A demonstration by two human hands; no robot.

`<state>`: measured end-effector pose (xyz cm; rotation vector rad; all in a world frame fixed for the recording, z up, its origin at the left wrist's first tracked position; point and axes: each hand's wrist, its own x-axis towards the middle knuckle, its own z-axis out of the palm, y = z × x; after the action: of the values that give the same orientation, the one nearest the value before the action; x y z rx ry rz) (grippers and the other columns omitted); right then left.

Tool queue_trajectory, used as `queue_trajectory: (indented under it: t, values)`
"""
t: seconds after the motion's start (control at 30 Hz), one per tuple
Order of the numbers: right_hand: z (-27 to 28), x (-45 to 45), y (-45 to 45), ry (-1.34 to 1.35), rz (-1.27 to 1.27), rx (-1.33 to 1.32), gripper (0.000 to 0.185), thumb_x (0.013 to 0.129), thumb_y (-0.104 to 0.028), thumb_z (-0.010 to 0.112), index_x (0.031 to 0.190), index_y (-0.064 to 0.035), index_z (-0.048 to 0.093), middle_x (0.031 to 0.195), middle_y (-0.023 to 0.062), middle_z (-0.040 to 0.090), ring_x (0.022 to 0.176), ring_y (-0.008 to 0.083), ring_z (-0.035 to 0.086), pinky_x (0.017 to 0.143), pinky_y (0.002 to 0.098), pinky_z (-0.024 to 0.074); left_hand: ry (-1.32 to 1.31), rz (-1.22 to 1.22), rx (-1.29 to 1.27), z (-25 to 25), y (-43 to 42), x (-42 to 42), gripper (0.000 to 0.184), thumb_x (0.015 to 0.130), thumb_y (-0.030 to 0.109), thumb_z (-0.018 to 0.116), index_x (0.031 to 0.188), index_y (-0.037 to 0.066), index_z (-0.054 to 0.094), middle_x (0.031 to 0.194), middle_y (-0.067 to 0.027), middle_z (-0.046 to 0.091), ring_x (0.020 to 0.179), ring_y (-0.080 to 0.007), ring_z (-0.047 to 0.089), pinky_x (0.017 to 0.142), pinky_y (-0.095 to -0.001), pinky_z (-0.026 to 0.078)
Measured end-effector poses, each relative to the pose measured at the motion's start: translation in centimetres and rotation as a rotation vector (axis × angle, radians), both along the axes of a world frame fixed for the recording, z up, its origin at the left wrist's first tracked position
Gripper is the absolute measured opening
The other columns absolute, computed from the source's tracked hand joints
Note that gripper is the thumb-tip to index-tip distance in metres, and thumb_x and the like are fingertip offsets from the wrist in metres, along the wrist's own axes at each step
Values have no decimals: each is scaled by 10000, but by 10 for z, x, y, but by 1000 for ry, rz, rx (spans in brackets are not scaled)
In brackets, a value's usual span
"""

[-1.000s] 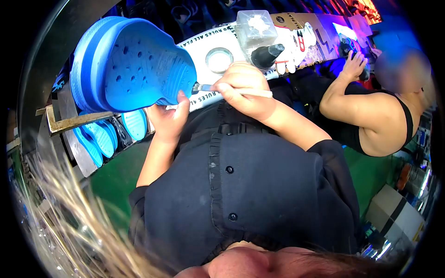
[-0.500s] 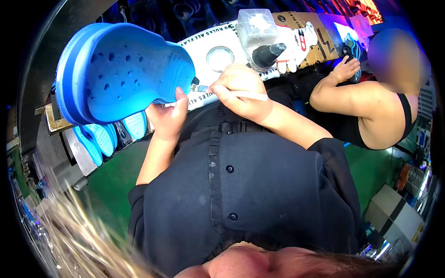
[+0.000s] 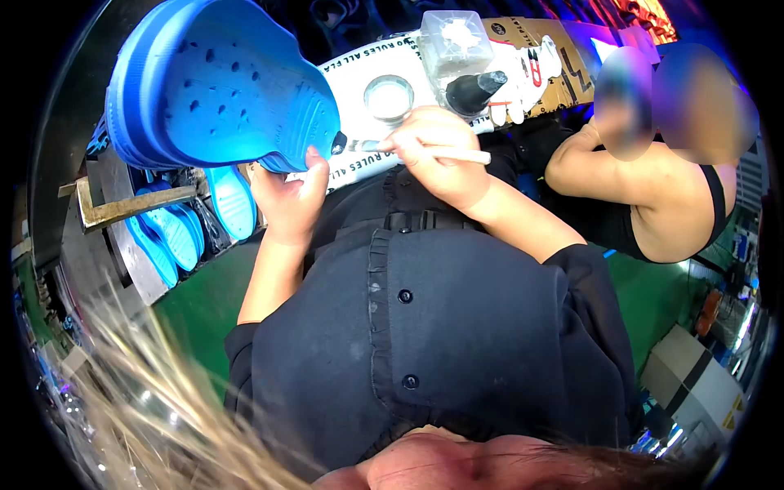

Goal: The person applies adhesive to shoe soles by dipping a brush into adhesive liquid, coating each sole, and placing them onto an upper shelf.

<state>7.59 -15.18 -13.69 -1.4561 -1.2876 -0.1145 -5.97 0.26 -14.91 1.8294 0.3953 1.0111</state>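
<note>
A large blue perforated shoe sole part (image 3: 237,90) is tilted up at the upper left, its narrow end toward me. My left hand (image 3: 290,192) grips that narrow end, thumb on the near edge. My right hand (image 3: 441,151) is closed round the pale handle of a brush (image 3: 465,154). The brush's tip points left, close to a small black piece (image 3: 339,143) at the end of the blue shoe; whether they touch is hard to tell. Behind my right hand a round clear dish (image 3: 388,99) rests on the white printed cover (image 3: 347,98).
A clear plastic box (image 3: 456,45), a black cone-shaped nozzle (image 3: 476,91) and white gloves (image 3: 510,98) lie beyond my right hand. More blue soles (image 3: 231,204) sit at the left near a wooden bar (image 3: 135,206). At the right sits a co-worker (image 3: 645,188).
The blue shoe has swung and tilted in my left hand. My right hand and the brush have shifted slightly right. The co-worker's hand has risen toward the head.
</note>
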Motion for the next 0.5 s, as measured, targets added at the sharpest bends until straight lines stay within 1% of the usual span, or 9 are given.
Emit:
queue_trajectory:
  t: [0.03,0.07,0.13,0.2,0.27,0.33,0.4,0.47,0.5]
  values:
    - [1,0,-3,98,-13,-1,151,788,-104,572,671,-24,625,640,74,601,597,226,561,574,303,431,16,3,55,-3,2,-1,311,689,-14,632,965,-46,491,900,-108,577,783,-165,565,738,-272,446]
    - [2,-1,-6,98,-11,-1,151,788,-104,572,671,-24,625,640,74,601,597,226,561,574,303,431,32,6,110,-5,4,-3,309,686,-15,632,961,-44,493,899,-107,579,779,-167,565,739,-274,446]
    - [6,-2,-10,282,-51,-4,182,809,-108,548,672,-23,632,642,81,602,600,219,564,579,300,432,34,13,162,-10,8,-5,318,691,-18,631,973,-41,487,907,-107,578,799,-167,562,756,-275,441]
    - [10,3,-15,266,-55,-6,198,822,-105,528,682,-12,633,645,85,599,603,214,560,579,298,428,26,13,224,-3,9,-3,326,696,-21,630,985,-37,482,915,-107,576,818,-167,559,773,-277,436]
    - [8,7,-20,227,-107,-4,234,862,-77,462,702,42,585,651,98,568,580,165,528,553,266,421,23,-28,-46,17,6,-3,367,716,-15,631,1036,-27,452,977,-109,563,891,-170,544,821,-286,416]
    - [6,14,-25,252,-129,37,239,861,-62,452,677,53,551,649,97,557,588,160,541,539,261,427,37,-68,-215,38,12,-8,486,738,9,637,1153,-24,387,1092,-130,523,988,-187,526,876,-318,406]
    - [-6,16,-30,400,-182,5,235,866,-61,448,695,53,562,667,97,564,592,147,555,539,248,441,-7,-226,-341,63,20,-12,572,729,21,638,1218,-30,346,1085,-140,522,994,-210,535,874,-326,422]
    - [-10,20,-35,417,-168,-3,234,871,-65,448,713,51,575,679,97,567,590,140,563,544,241,451,-7,-451,-673,88,22,-18,665,701,63,663,1255,-41,310,1101,-149,517,1014,-237,534,871,-340,432]
    - [-4,15,-35,509,-156,23,229,872,-74,449,738,46,590,678,93,566,579,141,561,539,242,448,37,-535,-681,100,21,-12,707,681,93,678,1261,-54,302,1123,-158,508,1040,-246,520,889,-348,418]
